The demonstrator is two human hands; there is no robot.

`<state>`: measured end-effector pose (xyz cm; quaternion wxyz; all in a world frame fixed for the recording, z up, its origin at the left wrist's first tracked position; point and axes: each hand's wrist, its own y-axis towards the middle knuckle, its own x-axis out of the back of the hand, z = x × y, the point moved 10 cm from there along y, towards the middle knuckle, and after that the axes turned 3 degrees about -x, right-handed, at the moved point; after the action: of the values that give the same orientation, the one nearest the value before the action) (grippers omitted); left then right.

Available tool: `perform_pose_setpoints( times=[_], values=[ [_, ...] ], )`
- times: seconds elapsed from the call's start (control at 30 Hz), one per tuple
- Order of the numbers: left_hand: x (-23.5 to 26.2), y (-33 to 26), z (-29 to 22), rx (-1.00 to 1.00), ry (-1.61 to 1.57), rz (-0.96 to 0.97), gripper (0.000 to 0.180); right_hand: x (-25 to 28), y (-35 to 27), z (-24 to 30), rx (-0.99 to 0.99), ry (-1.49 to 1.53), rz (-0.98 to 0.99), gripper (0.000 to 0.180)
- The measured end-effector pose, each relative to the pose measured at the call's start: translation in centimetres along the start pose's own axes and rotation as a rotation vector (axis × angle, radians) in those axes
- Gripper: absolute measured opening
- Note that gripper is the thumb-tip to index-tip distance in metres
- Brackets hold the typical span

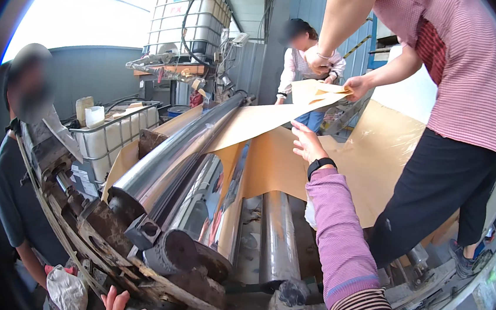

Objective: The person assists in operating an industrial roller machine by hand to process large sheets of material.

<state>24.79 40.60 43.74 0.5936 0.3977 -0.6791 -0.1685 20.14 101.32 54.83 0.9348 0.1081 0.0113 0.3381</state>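
Note:
My right hand (307, 141), with a black band on its wrist, reaches forward with its fingers stretched out. It is at the edge of a brown paper sheet (257, 120) and holds nothing; whether the fingertips touch the sheet I cannot tell. That sheet slants up from a shiny metal roller (178, 146) into a co-worker's hand (357, 88). More brown paper (279, 163) hangs below, with a ragged lower edge. At the bottom edge my left hand (120, 304) shows only its fingers, apart and without an object, beside the dark machine frame (188, 297).
A co-worker in a striped shirt (460, 85) leans in at right; another person (309, 60) stands behind the sheet. A third person (30, 183) is at left by a white cloth glove (67, 290). Further rollers (279, 234) lie ahead. Caged plastic tanks (186, 22) stand behind.

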Motion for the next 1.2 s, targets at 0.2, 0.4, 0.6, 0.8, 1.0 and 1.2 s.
perform_pose_setpoints(
  times=[0.2,0.4,0.6,0.8,1.0,1.2],
  values=[
    [-0.3,0.3,0.3,0.014,-0.072,0.033,0.059,-2.8,4.1,0.0,0.073,0.159,0.053,0.057],
    [-0.3,-0.1,0.6,0.019,-0.076,0.030,0.059,-2.6,6.4,-1.5,0.008,0.214,0.001,0.062],
    [0.0,0.0,0.2,0.019,-0.100,0.033,0.059,-6.7,6.5,-3.8,-0.099,0.275,0.161,0.060],
    [0.0,0.0,0.2,0.039,-0.104,0.059,0.061,-9.4,6.5,-2.9,-0.040,0.295,0.089,0.060],
    [0.0,-0.1,0.0,0.017,-0.120,0.025,0.061,-9.6,7.5,-2.4,-0.006,0.269,0.003,0.054],
    [0.0,0.0,0.1,0.013,-0.130,0.016,0.060,-9.8,8.3,-2.1,-0.028,0.237,-0.010,0.050]
  ],
)
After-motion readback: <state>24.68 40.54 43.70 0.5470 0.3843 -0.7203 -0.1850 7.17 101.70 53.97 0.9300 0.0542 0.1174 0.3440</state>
